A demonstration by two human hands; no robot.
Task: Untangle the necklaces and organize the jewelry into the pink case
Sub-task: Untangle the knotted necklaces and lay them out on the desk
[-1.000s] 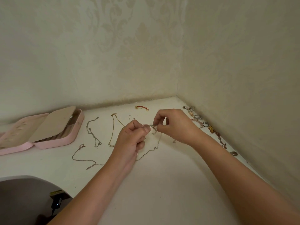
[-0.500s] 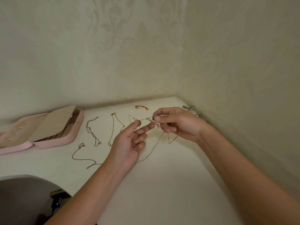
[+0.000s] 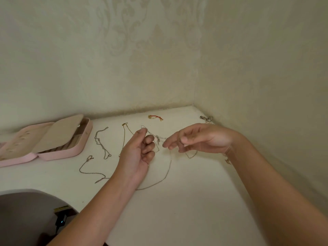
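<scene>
Since the earlier frame the right hand [image 3: 200, 139] has loosened. Its pinch on the knot has gone and its fingers [image 3: 170, 145] now stretch loosely toward the left hand, blurred by motion. I cannot tell whether the thumb still catches a strand.

The left hand [image 3: 138, 153] has turned palm-up with its fingers curled. Thumb and forefinger appear to nip a loop of the tangled necklace [image 3: 158, 137] at its upper end, probably to anchor that end while the other hand works. The snarl, with small clasp parts, hangs in the gap between the two hands just above the worktop [image 3: 177, 201]. The rest of the chain trails down onto the surface and curves back under the left wrist, and another loop lies below the right hand.

Three other chains lie apart from each other to the left: a silver chain [image 3: 102, 144], a gold chain [image 3: 123, 139] and a long chain [image 3: 88, 172]. Separated like that, they look already freed and waiting.

The pink case [image 3: 62, 155] lies open at the left edge with a beige flap folded over its compartments, well apart from the hands and seemingly ready to be filled. A red-and-gold piece [image 3: 155, 117] and a metal ring with chain [image 3: 205, 118] sit near the back corner. Untangling looks to be the step in hand, and packing not yet begun.
</scene>
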